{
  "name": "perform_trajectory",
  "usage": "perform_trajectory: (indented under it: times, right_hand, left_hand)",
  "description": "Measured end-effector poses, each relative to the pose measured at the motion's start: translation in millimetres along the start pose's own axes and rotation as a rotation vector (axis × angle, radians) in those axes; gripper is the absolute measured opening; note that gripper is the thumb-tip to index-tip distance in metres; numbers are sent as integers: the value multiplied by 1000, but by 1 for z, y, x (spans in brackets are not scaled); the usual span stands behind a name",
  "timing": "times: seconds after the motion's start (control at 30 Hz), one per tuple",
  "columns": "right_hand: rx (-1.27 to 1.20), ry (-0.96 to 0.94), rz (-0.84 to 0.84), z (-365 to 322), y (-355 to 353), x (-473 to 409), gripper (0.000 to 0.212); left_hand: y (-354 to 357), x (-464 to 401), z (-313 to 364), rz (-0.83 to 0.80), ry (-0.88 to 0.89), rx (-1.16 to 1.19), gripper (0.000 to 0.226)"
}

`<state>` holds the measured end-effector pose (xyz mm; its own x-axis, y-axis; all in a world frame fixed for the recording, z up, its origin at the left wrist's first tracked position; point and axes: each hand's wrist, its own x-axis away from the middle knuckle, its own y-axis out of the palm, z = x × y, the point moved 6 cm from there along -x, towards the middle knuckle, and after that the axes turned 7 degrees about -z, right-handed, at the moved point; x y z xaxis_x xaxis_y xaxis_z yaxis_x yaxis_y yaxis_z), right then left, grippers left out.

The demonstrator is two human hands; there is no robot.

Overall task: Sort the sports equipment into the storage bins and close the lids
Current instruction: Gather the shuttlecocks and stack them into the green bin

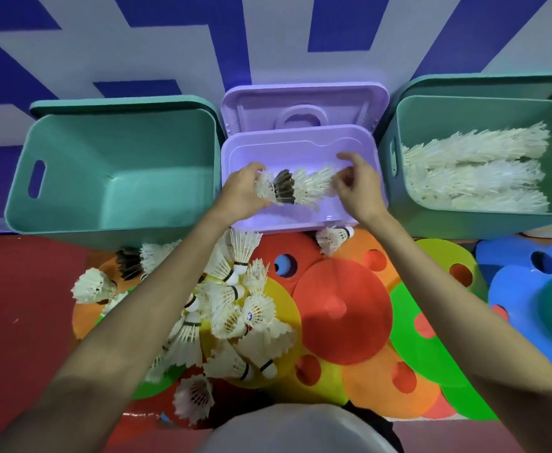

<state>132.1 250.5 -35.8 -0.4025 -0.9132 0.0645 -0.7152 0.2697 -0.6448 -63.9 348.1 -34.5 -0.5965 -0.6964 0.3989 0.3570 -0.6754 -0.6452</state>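
A person's left hand is gripping one end of a nested row of shuttlecocks over the open purple bin, while the right hand is pinching the other end with curled fingers. Teal bins are flanking the purple bin, the right one holding shuttlecock rows. Loose shuttlecocks and coloured discs are lying just in front of it

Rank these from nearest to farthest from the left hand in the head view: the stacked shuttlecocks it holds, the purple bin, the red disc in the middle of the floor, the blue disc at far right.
1. Stacked shuttlecocks, gripped in the left hand.
2. Purple bin, directly beneath the hand.
3. Red disc, on the floor below and right.
4. Blue disc, far right on the floor.
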Motion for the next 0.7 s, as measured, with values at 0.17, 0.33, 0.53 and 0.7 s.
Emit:
perform_trajectory:
  times: [0.17, 0.33, 0.53, 0.7]
  right_hand:
    - [138, 165, -226, 32, 20, -29, 23]
    - [187, 194, -363, 37, 41, -37, 15]
    - [242, 195, -411, 38, 58, -41, 11]
    - [331, 216, -426, 44, 63, -45, 14]
  left_hand:
    - [22, -26, -13, -113, -63, -70, 66]
    - [41, -42, -33, -212, -104, -180, 41]
    - [49, -51, -45, -329, -178, -231, 41]
    - [47, -55, -47, -387, -208, -240, 29]
